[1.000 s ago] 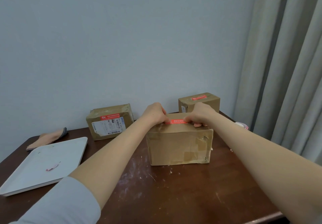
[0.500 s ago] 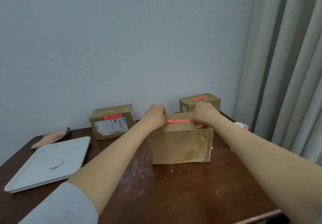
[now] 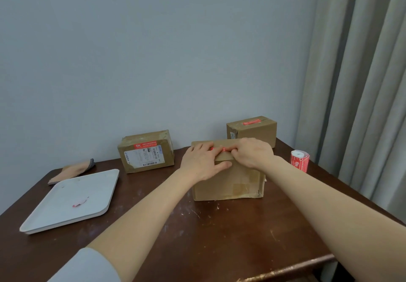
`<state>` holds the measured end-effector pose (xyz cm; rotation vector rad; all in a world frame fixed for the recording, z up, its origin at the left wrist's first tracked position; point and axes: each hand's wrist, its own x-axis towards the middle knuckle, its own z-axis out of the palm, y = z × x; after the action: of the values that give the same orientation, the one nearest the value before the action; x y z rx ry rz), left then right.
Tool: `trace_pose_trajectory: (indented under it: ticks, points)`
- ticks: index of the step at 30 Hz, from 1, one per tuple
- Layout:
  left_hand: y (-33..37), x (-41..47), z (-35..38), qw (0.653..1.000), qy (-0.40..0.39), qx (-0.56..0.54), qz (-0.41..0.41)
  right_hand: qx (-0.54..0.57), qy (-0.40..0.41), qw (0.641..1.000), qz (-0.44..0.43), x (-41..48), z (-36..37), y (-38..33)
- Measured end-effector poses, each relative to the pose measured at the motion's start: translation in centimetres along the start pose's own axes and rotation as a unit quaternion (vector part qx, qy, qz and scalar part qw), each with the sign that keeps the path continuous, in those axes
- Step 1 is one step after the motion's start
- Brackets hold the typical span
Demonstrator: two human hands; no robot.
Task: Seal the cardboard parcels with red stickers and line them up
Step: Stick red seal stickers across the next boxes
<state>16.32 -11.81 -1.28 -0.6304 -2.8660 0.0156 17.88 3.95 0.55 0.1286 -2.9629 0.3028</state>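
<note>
I am wearing a pale grey sleeve [image 3: 87,266] on my left arm [image 3: 142,216], plain and smooth, and it is ending in a soft rounded edge partway up. Beyond that edge my forearm is showing bare down to my left hand [image 3: 202,163]. My right arm [image 3: 329,205] is showing bare from the edge of view to my right hand [image 3: 252,153], which is also going uncovered.

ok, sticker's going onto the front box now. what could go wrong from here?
1. The red sticker is mostly hidden under the left hand and right hand, so it could set creased or crooked unnoticed.
2. The front parcel has a worn lower right corner; hard pressing might buckle it.
3. The sticker roll stands near the right edge of the table, close to the right forearm; a sweep might knock it off.
</note>
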Motion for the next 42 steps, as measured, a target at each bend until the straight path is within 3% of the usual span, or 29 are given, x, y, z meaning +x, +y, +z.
trace_pose_trajectory:
  ticks: [12,17,24,29,37,42]
  points:
    - [-0.6,-0.7,0.1,0.999,0.026,-0.026,0.000,0.012,0.050,0.997,0.056,-0.2,0.0,1.8]
    - [-0.6,-1.1,1.0,0.995,0.091,-0.003,0.031,-0.012,0.051,0.999,-0.009,-0.6,-0.3,1.0]
    - [-0.5,-0.6,0.8,0.997,0.076,0.001,0.032,0.001,-0.011,1.000,-0.011,-0.4,-0.2,0.4]
    - [-1.3,-1.1,0.4,0.996,0.058,-0.064,0.009,0.025,0.011,1.000,0.005,-0.8,-0.6,0.8]
    - [-1.7,-1.1,0.2,0.996,0.050,-0.074,0.008,0.030,0.022,0.999,0.035,-0.8,-0.5,1.4]
    - [-1.6,-0.9,-0.1,0.996,0.055,-0.062,-0.019,-0.029,0.058,0.998,0.015,-0.3,-0.3,0.6]
